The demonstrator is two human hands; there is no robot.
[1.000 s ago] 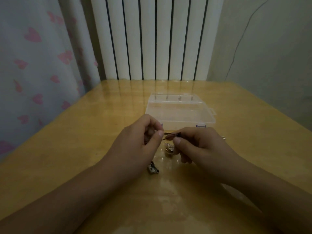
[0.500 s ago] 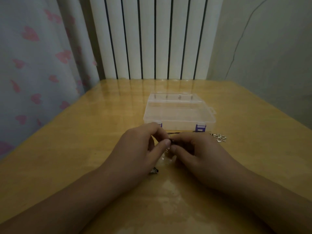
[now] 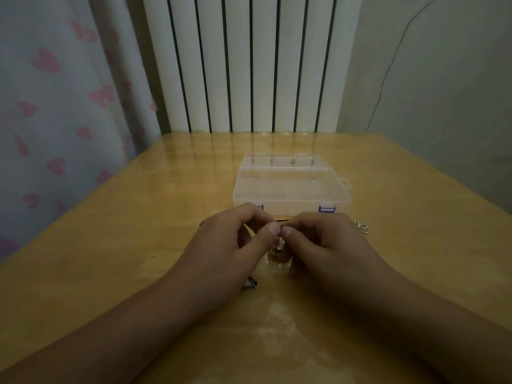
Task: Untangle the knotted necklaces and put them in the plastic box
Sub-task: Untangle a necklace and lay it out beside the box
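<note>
My left hand [image 3: 221, 245] and my right hand [image 3: 327, 245] meet thumb to thumb over the wooden table [image 3: 110, 259], both pinching the thin dark cord of the knotted necklaces [image 3: 280, 222]. A pale pendant [image 3: 277, 249] hangs between the hands, mostly hidden. A small dark-and-silver pendant [image 3: 250, 284] lies on the table under my left wrist. A silver flower pendant [image 3: 363, 226] lies to the right of my right hand. The clear plastic box [image 3: 291, 187] with purple latches sits closed just beyond my hands.
A white ribbed radiator [image 3: 249, 65] stands behind the table's far edge. A curtain with pink hearts [image 3: 55, 106] hangs at the left, and a plain wall is on the right.
My hands have closed in until the thumbs touch, shortening the visible cord. The silver flower pendant has come into sight at the right.
</note>
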